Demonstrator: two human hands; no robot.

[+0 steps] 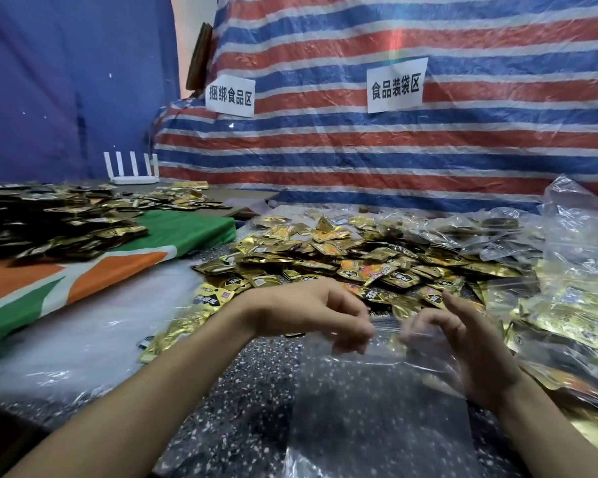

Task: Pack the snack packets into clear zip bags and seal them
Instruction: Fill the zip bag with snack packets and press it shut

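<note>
Zip bag (pixel 377 401) is seen lying flat in the lower centre of the frame, over the speckled table (pixel 242 391), and nothing can be made out inside it. Its long axis runs from the bottom edge up toward the middle of the frame, and its zip strip is stretched crosswise at the upper end. That strip is held at both ends. The left hand (pixel 308 315) is closed on the left end in a pinching grip with curled fingers. The right hand (pixel 463 339) is curled on the right end, some fingers showing through the plastic and the forefinger raised. Whether the mouth is already parted cannot be told.

The snack packets (pixel 359 260) are heaped just beyond the strip, toward the upper centre, so the mouth is judged to face the heap, with either hand just beside it. Filled bags (pixel 567 322) are piled at the right edge.
</note>
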